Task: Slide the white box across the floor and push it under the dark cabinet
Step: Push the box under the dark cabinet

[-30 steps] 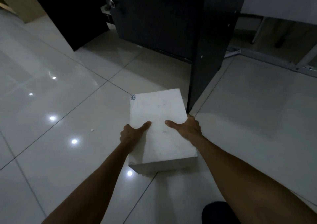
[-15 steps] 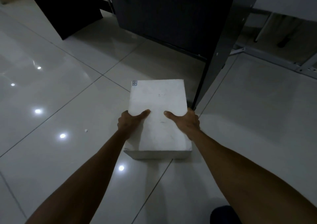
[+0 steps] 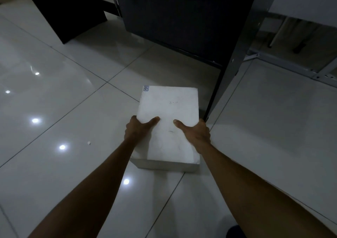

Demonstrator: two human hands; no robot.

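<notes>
The white box point(image 3: 168, 113) lies flat on the glossy tiled floor, with a small label at its far left corner and faint handwriting on top. My left hand point(image 3: 137, 129) grips its left side, thumb on the lid. My right hand point(image 3: 196, 132) grips its right side the same way. The dark cabinet point(image 3: 182, 18) stands just beyond the box, its bottom edge raised a little off the floor. Its near right corner post point(image 3: 220, 84) comes down right beside the box's right edge.
A second dark furniture panel point(image 3: 63, 9) stands at the far left. A grey metal frame point(image 3: 291, 68) runs along the floor at the right under a white surface. A small white crumb point(image 3: 89, 142) lies on the tiles left of the box. A dark shoe tip point(image 3: 235, 232) shows bottom right.
Both hands have slid the box forward across the tiles toward the cabinet, and it has straightened to point at the cabinet's underside. The grip is unchanged.
</notes>
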